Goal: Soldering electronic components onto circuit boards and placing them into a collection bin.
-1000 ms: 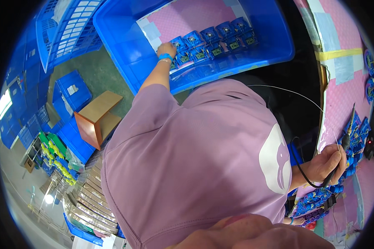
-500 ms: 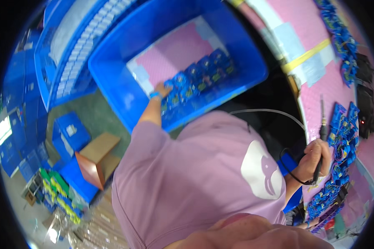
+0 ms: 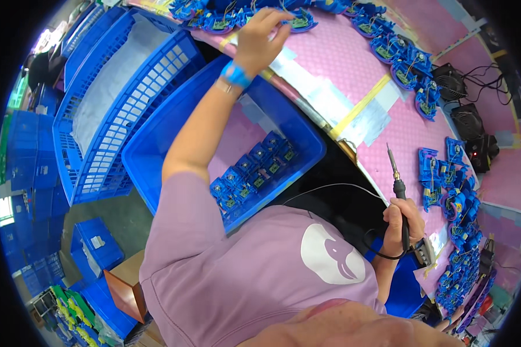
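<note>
My left hand (image 3: 261, 39), with a blue band at the wrist, reaches over the far side of the bin to the far end of the worktable. Its fingers are apart beside a blue plastic part with a green circuit board (image 3: 302, 21); nothing shows between them. In my right hand (image 3: 404, 225) is a soldering iron (image 3: 397, 184), gripped by its dark handle with the metal tip pointing up and away, above the pink table edge. Below my left forearm, blue assemblies (image 3: 246, 168) stand in rows inside the blue bin (image 3: 138, 151).
The pink-covered worktable (image 3: 330, 49) curves along the far and right sides. More blue assemblies (image 3: 458, 202) lie at the right, near black fans (image 3: 450, 81). A blue slatted basket (image 3: 113, 130) stands left of the bin; a cardboard box (image 3: 124, 283) lies lower left.
My left hand has left the assemblies in the bin and moved up to the parts at the table's far end. My right hand still holds the soldering iron. The view has shifted.
</note>
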Demonstrator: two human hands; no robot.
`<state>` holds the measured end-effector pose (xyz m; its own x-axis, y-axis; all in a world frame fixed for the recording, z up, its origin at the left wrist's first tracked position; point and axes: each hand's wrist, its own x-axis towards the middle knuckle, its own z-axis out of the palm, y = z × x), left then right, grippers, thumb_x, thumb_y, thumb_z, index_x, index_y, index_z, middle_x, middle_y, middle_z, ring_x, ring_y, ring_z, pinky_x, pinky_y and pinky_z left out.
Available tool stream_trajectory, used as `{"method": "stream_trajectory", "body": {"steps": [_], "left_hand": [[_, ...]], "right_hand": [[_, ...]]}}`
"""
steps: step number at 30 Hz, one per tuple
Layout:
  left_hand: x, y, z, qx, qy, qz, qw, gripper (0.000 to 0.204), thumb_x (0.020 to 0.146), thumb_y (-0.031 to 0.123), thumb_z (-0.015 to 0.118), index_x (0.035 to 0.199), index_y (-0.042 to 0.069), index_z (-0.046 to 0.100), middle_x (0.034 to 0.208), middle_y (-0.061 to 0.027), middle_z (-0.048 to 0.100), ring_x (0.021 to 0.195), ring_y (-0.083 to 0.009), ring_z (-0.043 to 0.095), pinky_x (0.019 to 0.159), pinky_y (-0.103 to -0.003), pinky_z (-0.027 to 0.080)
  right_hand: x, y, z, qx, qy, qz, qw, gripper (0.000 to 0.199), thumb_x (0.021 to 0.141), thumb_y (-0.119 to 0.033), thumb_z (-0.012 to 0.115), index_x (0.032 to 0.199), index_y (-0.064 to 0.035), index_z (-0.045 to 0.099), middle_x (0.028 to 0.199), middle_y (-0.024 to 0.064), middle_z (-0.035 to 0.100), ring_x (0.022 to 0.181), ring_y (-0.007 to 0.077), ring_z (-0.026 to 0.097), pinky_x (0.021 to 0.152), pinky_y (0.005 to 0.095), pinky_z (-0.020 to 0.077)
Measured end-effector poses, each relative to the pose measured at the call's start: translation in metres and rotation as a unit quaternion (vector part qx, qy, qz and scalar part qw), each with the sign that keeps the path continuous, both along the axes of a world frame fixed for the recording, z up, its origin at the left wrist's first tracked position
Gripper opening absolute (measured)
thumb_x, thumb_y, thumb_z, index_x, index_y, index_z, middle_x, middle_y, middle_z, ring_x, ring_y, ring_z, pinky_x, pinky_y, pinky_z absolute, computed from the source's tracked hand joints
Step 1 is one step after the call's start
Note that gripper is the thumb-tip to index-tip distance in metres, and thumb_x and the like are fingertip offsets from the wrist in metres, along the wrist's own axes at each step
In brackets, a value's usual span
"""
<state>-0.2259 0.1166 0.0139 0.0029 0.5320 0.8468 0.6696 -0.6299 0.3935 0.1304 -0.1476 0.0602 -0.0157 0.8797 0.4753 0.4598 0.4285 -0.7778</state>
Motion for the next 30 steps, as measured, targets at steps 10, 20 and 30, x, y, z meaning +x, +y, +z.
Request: {"method": "stream_trajectory", "body": {"steps": [10, 20, 30], "left_hand": [[0.088, 0.150, 0.028, -0.290, 0.266, 0.177, 0.902, 0.068, 0.089, 0.070, 0.053, 0.135, 0.021, 0.064, 0.136, -0.0152, 0.057, 0.124, -0.0445, 0.052, 0.097, -0.055, 0.050], [0.043, 0.091, 0.025, -0.201, 0.389, -0.100, 0.894, 0.029, 0.077, 0.018, 0.068, 0.105, 0.013, 0.067, 0.108, -0.0109, 0.064, 0.103, -0.0317, 0.061, 0.087, -0.041, 0.052], [0.017, 0.039, 0.045, -0.262, 0.234, -0.224, 0.909, 0.028, 0.088, 0.019, 0.072, 0.113, 0.008, 0.072, 0.110, -0.0084, 0.068, 0.103, -0.0228, 0.064, 0.095, -0.035, 0.051]], "right_hand": [[0.036, -0.015, -0.008, 0.007, 0.026, -0.056, 0.998, 0.010, 0.087, 0.001, 0.063, 0.094, 0.0049, 0.069, 0.066, 0.0067, 0.059, 0.056, 0.0113, 0.053, 0.053, 0.0237, 0.0390], [0.047, -0.015, -0.008, 0.005, 0.030, -0.053, 0.998, 0.009, 0.088, 0.001, 0.063, 0.093, 0.0046, 0.069, 0.066, 0.0063, 0.059, 0.054, 0.0115, 0.053, 0.052, 0.0238, 0.0382], [0.047, -0.016, -0.018, -0.011, 0.044, -0.040, 0.998, 0.011, 0.087, 0.002, 0.062, 0.094, 0.0051, 0.069, 0.069, 0.0074, 0.060, 0.056, 0.0116, 0.054, 0.052, 0.0237, 0.0391]]}}
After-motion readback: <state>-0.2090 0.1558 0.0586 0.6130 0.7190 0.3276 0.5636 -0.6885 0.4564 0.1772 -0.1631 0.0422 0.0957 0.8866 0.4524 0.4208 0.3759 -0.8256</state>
